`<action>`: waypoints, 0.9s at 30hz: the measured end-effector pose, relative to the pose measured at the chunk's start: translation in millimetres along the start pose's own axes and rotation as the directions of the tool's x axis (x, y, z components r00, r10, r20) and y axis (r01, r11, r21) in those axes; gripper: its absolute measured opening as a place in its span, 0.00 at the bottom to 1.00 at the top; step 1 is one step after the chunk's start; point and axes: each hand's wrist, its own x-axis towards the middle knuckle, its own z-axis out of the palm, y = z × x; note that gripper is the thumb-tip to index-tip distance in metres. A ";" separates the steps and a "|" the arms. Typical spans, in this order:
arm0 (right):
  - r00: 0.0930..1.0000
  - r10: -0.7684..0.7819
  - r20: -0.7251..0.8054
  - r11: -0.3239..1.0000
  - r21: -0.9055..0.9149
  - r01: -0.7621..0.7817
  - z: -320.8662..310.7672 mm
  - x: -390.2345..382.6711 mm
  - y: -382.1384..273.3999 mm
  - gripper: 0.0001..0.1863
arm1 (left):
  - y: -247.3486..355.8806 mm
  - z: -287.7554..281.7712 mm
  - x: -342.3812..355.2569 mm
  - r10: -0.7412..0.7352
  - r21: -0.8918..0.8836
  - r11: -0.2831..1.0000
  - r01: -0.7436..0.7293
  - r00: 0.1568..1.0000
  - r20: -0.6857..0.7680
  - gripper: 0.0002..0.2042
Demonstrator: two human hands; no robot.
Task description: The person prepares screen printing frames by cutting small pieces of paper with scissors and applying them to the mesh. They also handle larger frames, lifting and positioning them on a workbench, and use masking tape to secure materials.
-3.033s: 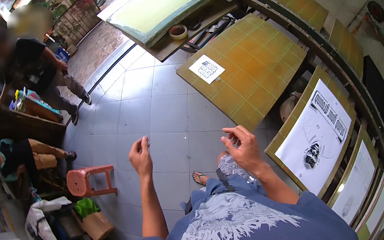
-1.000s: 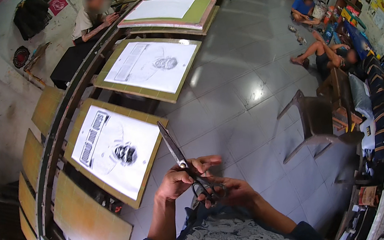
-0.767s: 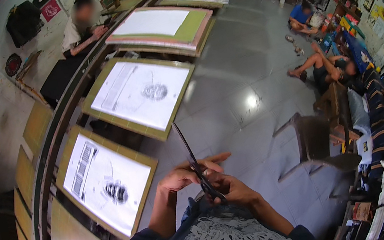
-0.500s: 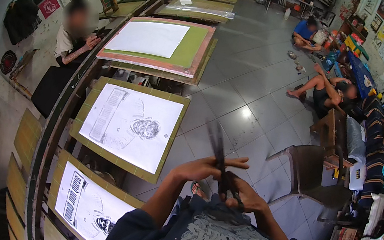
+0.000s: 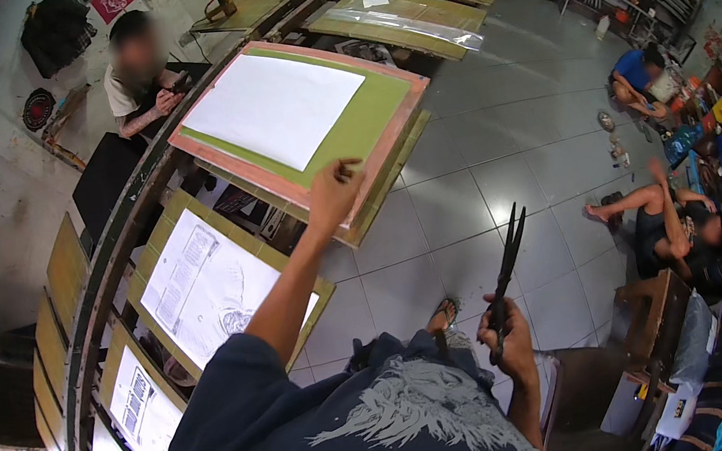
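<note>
My left hand (image 5: pixel 336 193) reaches forward over the near corner of a screen-printing frame (image 5: pixel 410 97) with a pinkish border. Its fingers are loosely bent and nothing shows in them; contact with the frame is unclear. On the frame's green mesh (image 5: pixel 363 121) lies a blank white sheet (image 5: pixel 271 103), just beyond my fingers. Lower right, my right hand (image 5: pixel 513 340) grips long dark scissors (image 5: pixel 507 265) by the handles, blades pointing up and slightly parted. To the left of my forearm, a sheet with a black portrait print (image 5: pixel 190 276) rests on a yellowish board (image 5: pixel 317 305).
The curved rail (image 5: pixel 111 227) carries several boards. Across it, a person (image 5: pixel 136 86) holds a dark object. Two people sit or lie on the tiled floor (image 5: pixel 442 203) at right. A brown chair (image 5: pixel 585 388) and wooden bench (image 5: pixel 649 312) stand near my right side.
My hands have moved apart: the left from beside the scissors to over the screen frame, the right outward to the right with the scissors. The view has shifted too.
</note>
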 end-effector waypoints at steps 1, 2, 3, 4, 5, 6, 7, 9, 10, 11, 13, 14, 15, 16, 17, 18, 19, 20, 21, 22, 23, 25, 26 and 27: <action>1.000 -0.024 0.001 1.000 -0.014 0.024 -15.3 19.6 -8.0 0.30 | 2.5 6.8 26.3 0.036 0.043 0.999 -0.033 0.997 -0.064 0.19; 0.999 -0.038 0.013 0.999 -0.032 0.039 -28.9 43.6 -17.4 0.31 | 6.4 13.6 57.1 0.052 0.093 0.995 -0.041 0.991 -0.121 0.19; 0.999 -0.042 0.023 0.998 -0.050 0.044 -41.2 63.7 -26.8 0.32 | 8.7 20.7 85.7 0.059 0.144 0.989 -0.034 0.983 -0.174 0.20; 0.999 -0.034 0.026 0.996 -0.078 0.036 -51.3 79.1 -35.7 0.33 | 9.3 27.1 112.2 0.061 0.190 0.981 -0.025 0.980 -0.187 0.21; 0.999 -0.010 0.048 0.996 -0.088 0.015 -61.4 98.5 -43.9 0.33 | 7.5 34.4 136.5 0.052 0.238 0.971 -0.003 0.979 -0.199 0.22; 0.997 -0.011 0.078 0.993 -0.119 0.020 -69.7 116.5 -51.2 0.33 | 3.3 42.0 157.9 0.044 0.287 0.958 0.019 0.976 -0.212 0.23; 0.995 -0.014 0.100 0.988 -0.153 0.029 -78.7 134.3 -59.2 0.32 | -1.9 49.2 178.3 0.039 0.339 0.940 0.030 0.980 -0.196 0.24; 0.989 -0.035 0.146 0.986 -0.158 0.058 -88.4 167.6 -69.9 0.32 | -13.1 61.0 219.4 0.066 0.448 0.894 0.019 0.983 -0.174 0.26; 0.990 -0.008 0.138 0.989 -0.145 0.028 -90.0 185.1 -73.7 0.32 | -19.0 67.5 238.1 0.109 0.511 0.860 -0.003 0.978 -0.177 0.27; 0.991 -0.004 0.136 0.991 -0.132 0.022 -89.0 199.9 -75.0 0.32 | -25.7 73.8 252.6 0.167 0.574 0.818 -0.034 0.969 -0.181 0.28; 0.990 0.019 0.142 0.995 -0.098 -0.005 -83.4 228.8 -76.2 0.32 | -38.9 82.7 279.7 0.153 0.681 0.732 -0.025 0.980 -0.129 0.31; 0.988 0.038 0.150 0.996 -0.085 -0.025 -81.6 242.2 -78.3 0.32 | -45.6 85.6 290.0 0.157 0.706 0.707 -0.030 0.981 -0.115 0.31; 0.987 0.048 0.155 0.996 -0.085 -0.035 -80.5 257.8 -82.1 0.32 | -50.1 87.5 299.8 0.144 0.728 0.685 -0.025 0.984 -0.101 0.32; 0.986 0.064 0.151 0.996 -0.065 -0.055 -78.1 274.0 -86.3 0.32 | -55.1 89.0 308.0 0.126 0.744 0.668 -0.017 0.988 -0.091 0.32; 0.987 0.078 0.143 0.996 -0.051 -0.072 -71.7 288.3 -88.5 0.31 | -59.6 88.0 313.4 0.135 0.727 0.685 -0.048 0.989 -0.062 0.33; 0.987 0.091 0.135 0.995 -0.039 -0.087 -67.5 298.1 -89.6 0.31 | -63.5 87.4 316.0 0.110 0.716 0.697 -0.051 0.993 -0.037 0.33; 0.982 0.109 0.153 0.994 -0.006 -0.109 -67.1 310.0 -92.5 0.31 | -66.6 86.7 318.0 0.102 0.705 0.707 -0.060 0.995 -0.017 0.32; 0.980 0.091 0.179 0.996 -0.016 -0.090 -66.4 327.4 -95.9 0.30 | -68.0 84.0 323.3 0.086 0.698 0.713 -0.066 0.996 0.007 0.31; 0.977 0.074 0.202 0.997 -0.017 -0.072 -63.1 343.1 -97.7 0.29 | -68.3 82.9 324.2 0.119 0.703 0.703 -0.104 0.992 0.028 0.29; 0.973 0.073 0.218 0.997 -0.015 -0.071 -60.4 351.3 -98.8 0.28 | -67.7 79.6 327.9 0.107 0.724 0.681 -0.109 0.993 0.048 0.29; 0.977 0.094 0.190 0.991 -0.117 -0.072 -60.8 367.4 -101.7 0.32 | -66.7 78.3 329.0 0.083 0.741 0.662 -0.113 0.994 0.078 0.28; 0.964 0.098 0.249 0.988 -0.140 -0.065 -66.4 387.8 -109.8 0.31 | -62.8 77.0 328.9 0.039 0.746 0.654 -0.125 0.991 0.132 0.23; 0.958 0.094 0.271 0.986 -0.156 -0.052 -68.9 399.5 -114.2 0.31 | -60.0 76.0 332.1 0.028 0.768 0.624 -0.141 0.987 0.158 0.20; 0.955 0.071 0.289 0.992 -0.119 -0.038 -69.4 408.5 -117.0 0.30 | -57.0 74.4 335.8 0.019 0.789 0.594 -0.157 0.983 0.181 0.18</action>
